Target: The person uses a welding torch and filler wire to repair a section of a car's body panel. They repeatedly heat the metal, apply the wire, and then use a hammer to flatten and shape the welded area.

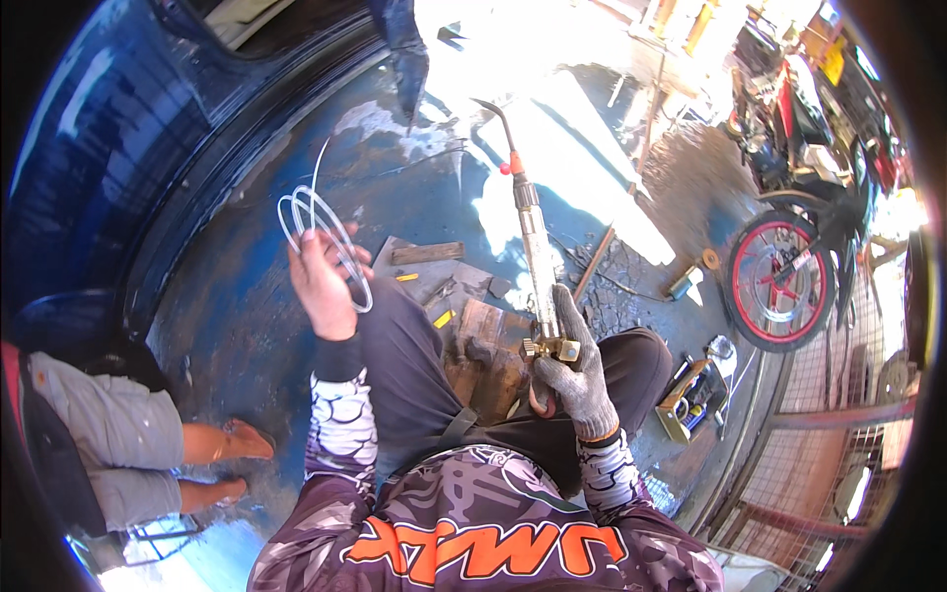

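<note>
A loose coil of thin pale wire is held up by my bare left hand, its fingers closed round the loops. One free end of the wire sticks out upward. My right hand, in a grey knit glove, grips a gas torch near its brass valve knobs. The torch stands nearly upright in view, with a silver handle and a thin bent tip curving to the left. Coil and torch are apart. No flame can be made out against the bright floor behind the tip.
A blue vehicle body rises at the left, with a person's legs below it. Wood pieces lie before my crossed legs. At the right are a small toolbox and a motorcycle wheel with a red rim.
</note>
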The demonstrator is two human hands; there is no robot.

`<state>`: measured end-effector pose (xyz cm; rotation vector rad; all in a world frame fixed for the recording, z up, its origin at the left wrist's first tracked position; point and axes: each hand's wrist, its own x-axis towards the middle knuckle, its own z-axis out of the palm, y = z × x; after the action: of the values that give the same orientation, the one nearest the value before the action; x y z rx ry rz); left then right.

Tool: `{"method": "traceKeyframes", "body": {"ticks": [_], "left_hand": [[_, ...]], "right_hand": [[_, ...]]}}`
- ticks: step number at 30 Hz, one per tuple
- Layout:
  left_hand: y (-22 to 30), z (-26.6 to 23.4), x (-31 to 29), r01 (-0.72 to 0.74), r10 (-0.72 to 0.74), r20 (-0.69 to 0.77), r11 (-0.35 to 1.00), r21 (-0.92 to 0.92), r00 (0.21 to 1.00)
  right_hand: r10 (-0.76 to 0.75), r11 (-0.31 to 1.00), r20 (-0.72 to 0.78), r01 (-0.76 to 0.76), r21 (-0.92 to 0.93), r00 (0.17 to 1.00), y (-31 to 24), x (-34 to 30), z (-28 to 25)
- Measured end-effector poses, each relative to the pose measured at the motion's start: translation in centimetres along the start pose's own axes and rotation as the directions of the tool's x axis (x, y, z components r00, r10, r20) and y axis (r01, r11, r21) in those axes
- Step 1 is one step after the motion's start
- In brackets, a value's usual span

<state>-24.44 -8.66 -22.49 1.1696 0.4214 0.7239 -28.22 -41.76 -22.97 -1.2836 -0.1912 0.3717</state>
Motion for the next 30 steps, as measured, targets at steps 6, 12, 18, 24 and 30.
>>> {"method": "traceKeyframes", "body": {"ticks": [6,12,18,24,30], "left_hand": [[1.6,3.9,7.0,-0.027,0.040,0.148,0.996,-0.087,0.988],[1.2,6.2,12.3,-0.188,0.200,0.224,0.979,-0.073,0.954],[-1.0,6.4,12.1,-0.198,0.190,0.145,0.979,0.042,0.971],[-1.3,7.6,12.1,-0.199,0.183,0.115,0.968,0.152,0.976],[-1.2,7.7,12.7,-0.184,0.164,0.125,0.969,0.167,0.978]], "right_hand": [[-0.042,0.984,0.072,0.053,-0.168,0.997,0.9,4.4,2.5],[-0.104,0.985,0.017,0.105,-0.140,0.994,1.6,8.0,4.1],[-0.141,0.982,-0.015,0.138,-0.130,0.990,0.8,9.7,3.8],[-0.126,0.965,-0.014,0.119,-0.233,0.992,0.5,10.8,3.8],[-0.029,0.978,-0.022,0.024,-0.209,0.999,0.6,11.1,3.5]]}}
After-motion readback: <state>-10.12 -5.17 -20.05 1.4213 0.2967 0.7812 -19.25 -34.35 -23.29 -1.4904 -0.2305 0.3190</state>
